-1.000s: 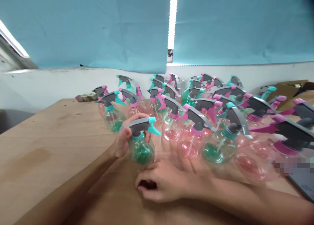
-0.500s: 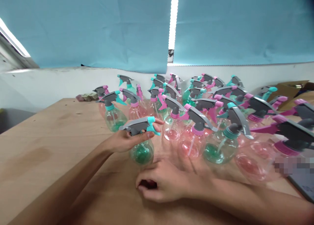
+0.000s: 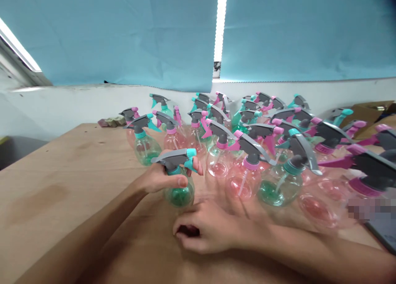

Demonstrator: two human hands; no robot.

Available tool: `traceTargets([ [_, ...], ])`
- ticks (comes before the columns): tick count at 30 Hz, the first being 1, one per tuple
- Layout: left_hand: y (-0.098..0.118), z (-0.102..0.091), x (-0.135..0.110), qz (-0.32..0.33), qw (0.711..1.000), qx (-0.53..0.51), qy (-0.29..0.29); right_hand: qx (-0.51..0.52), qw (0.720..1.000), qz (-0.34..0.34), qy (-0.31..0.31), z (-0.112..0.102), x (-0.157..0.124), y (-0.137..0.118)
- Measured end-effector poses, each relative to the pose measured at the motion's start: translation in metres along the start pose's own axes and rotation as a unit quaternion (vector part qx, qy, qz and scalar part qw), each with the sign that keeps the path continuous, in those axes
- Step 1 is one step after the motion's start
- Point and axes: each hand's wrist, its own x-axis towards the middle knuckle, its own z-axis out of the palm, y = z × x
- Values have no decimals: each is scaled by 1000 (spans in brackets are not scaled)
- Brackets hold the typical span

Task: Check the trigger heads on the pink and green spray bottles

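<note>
A green spray bottle with a grey and turquoise trigger head stands upright in front of me. My left hand is wrapped round its upper body just under the head, thumb on the near side and fingertips showing on the far side. My right hand rests on its side close in front of the bottle's base. Its fingers are curled into a loose fist with a dark hollow, and nothing shows inside. To the right stand a pink spray bottle and another green spray bottle.
Several more pink and green spray bottles crowd the wooden table behind and to the right. A cardboard box sits at the far right, with a dark-edged flat object at the right edge. Blue sheeting covers the wall.
My left hand has slid lower on the green bottle: its thumb and fingers moved from beside the trigger down to around the upper body. My right hand has stayed nearly still.
</note>
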Motion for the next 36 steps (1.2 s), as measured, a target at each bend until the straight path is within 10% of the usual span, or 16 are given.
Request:
traceTargets([
  [12,9,10,0,-67,973,154,159,-8,1000,10,-4,1,1,-1],
  [36,-2,-10,-2,-63,996,60,26,-2,1000,18,-11,3,-1,1],
])
